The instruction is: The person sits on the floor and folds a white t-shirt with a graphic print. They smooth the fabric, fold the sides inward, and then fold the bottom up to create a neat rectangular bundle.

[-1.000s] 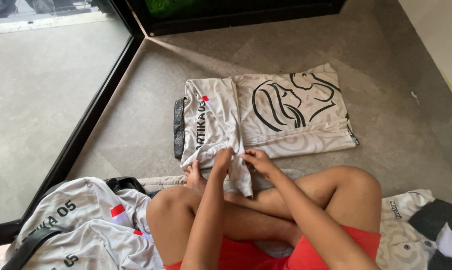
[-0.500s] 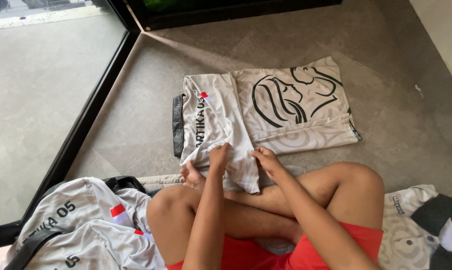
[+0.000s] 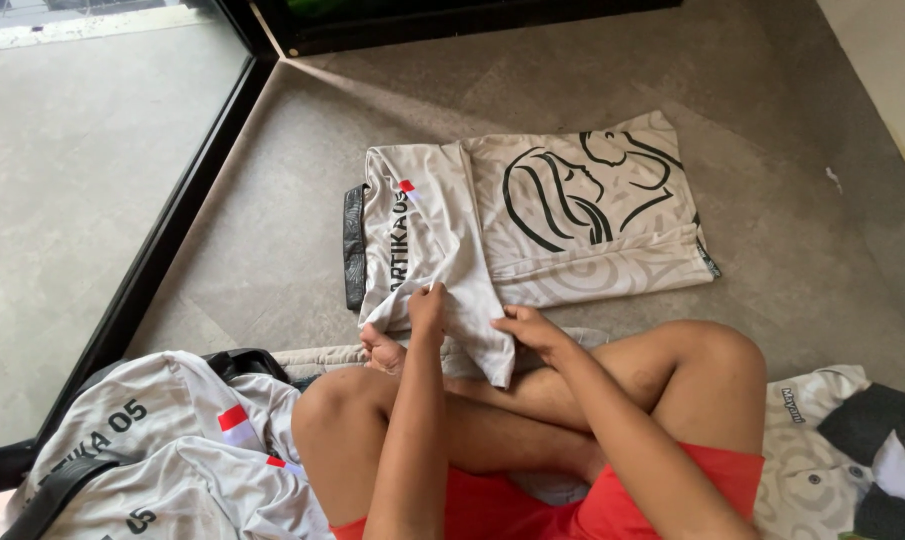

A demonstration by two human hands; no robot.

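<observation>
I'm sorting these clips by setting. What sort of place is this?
Probably a room in a home, by a glass door: the person sits on a grey tiled floor beside a black-framed sliding door, with pale printed shirts laid out and piled on the floor.

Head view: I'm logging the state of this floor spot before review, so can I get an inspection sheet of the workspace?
Surface: grey carpeted floor; the person sits on it cross-legged in red shorts.
Job's things: pale jersey with a black line drawing, lying flat and partly folded, its left part turned over.
Clutter: heap of similar jerseys at lower left; more garments at lower right.
Grippers: left hand pinches the jersey's near edge; right hand rests on the lower corner of the folded flap.
Cables: nothing seen; a black strap lies across the heap.
Surroundings: black-framed glass door on the left, pale wall at upper right.
</observation>
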